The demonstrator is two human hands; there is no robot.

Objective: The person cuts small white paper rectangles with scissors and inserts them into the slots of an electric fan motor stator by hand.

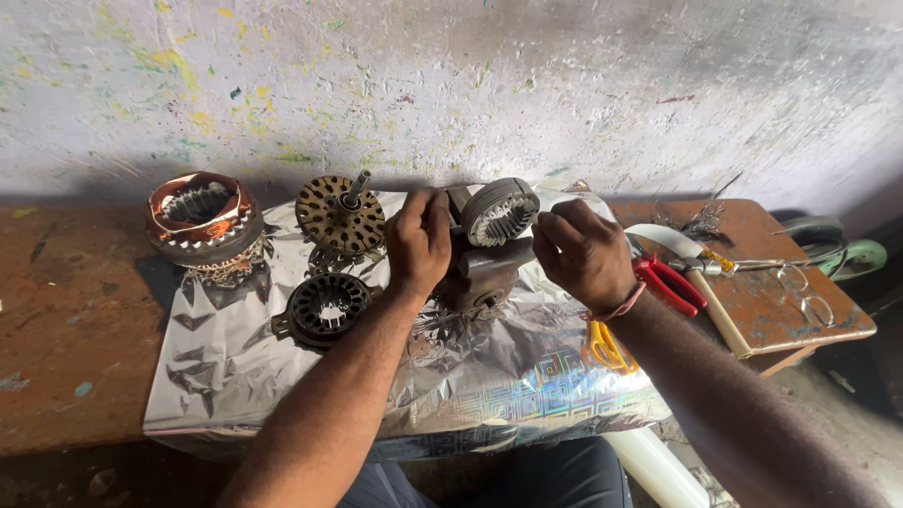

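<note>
While both hands grasp the bare stator core (499,214), left hand (419,240) and right hand (580,252), no winding is on it yet; a wound stator (200,216) stands apart.

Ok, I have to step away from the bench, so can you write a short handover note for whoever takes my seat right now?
Left hand: gripping the left side of the grey stator core, which sits on a dark metal block.
Right hand: at the core's right edge, fingers pinched; whether it holds anything, I cannot tell.
On the silver foil sheet: a perforated disc with shaft and a dark slotted ring.
A copper-wound stator sits left, red-handled pliers right.
Done: the grey core's slots look bare. Remaining: cannot tell.
</note>
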